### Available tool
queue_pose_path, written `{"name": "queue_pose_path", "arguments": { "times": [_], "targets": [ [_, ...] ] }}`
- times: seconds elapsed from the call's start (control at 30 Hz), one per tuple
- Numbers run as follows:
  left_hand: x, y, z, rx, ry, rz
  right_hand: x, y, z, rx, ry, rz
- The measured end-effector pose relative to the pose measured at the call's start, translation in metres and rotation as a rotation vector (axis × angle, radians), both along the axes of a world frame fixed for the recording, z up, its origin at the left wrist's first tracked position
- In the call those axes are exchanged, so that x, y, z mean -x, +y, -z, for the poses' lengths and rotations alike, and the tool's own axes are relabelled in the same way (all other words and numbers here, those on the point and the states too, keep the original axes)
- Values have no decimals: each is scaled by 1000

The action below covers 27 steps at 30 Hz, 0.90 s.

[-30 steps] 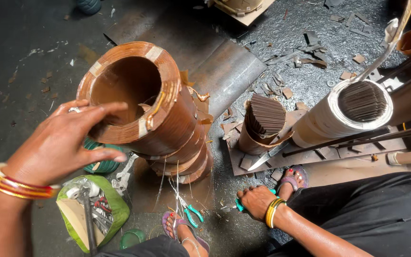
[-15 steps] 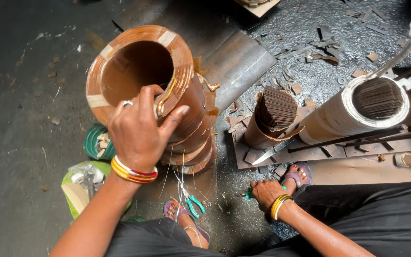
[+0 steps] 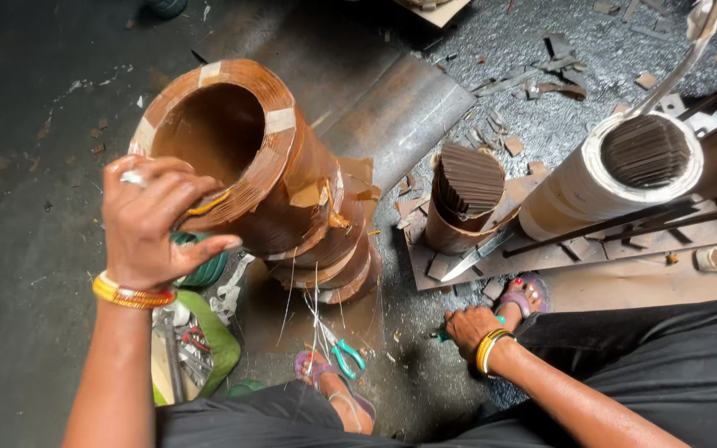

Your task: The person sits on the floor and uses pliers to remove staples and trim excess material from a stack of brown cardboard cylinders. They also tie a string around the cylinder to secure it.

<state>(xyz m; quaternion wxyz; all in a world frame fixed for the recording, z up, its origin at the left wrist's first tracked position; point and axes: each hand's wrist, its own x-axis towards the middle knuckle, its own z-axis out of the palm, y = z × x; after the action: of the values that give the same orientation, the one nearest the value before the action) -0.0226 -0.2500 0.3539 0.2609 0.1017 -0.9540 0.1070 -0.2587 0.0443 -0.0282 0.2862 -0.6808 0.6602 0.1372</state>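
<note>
A: What was the left hand (image 3: 153,222) doing?

B: It was clamped on the near rim of a tall brown paper-wrapped coil (image 3: 269,178), fingers curled over the edge at a strip of yellow tape. The coil stood on the dark floor (image 3: 26,249), leaning slightly away from the hand, its hollow mouth just past the knuckles.

A: And the right hand (image 3: 470,328)?

B: Down low by the person's sandalled foot (image 3: 526,294), closed around a green-handled tool (image 3: 444,333). Most of the tool was hidden under the palm, so I could not tell what kind it was.

A: What lay near the left hand?

B: Right below the wrist there was a green bag (image 3: 209,348) with metal tools in it, and a green roll (image 3: 201,267) touching the underside of the fingers' reach, beside the coil's base. A pair of green-handled scissors (image 3: 343,355) lay on the floor between the two hands, closer to the other foot (image 3: 325,383).

A: Anything beyond the right hand?

B: Just past it sat a board (image 3: 574,253) carrying a short brown tube packed with thin metal strips (image 3: 465,199) and a bigger white-wrapped cylinder (image 3: 616,178) lying tilted. A knife blade (image 3: 479,255) rested on the board between them, with scraps of card (image 3: 533,79) scattered farther off
</note>
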Motion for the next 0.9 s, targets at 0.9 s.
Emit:
{"name": "queue_pose_path", "arguments": {
  "times": [0.9],
  "targets": [
    [-5, 79, 62, 34, 183, -412, -9, 20, 5, -7, -24, -108]
  ]
}}
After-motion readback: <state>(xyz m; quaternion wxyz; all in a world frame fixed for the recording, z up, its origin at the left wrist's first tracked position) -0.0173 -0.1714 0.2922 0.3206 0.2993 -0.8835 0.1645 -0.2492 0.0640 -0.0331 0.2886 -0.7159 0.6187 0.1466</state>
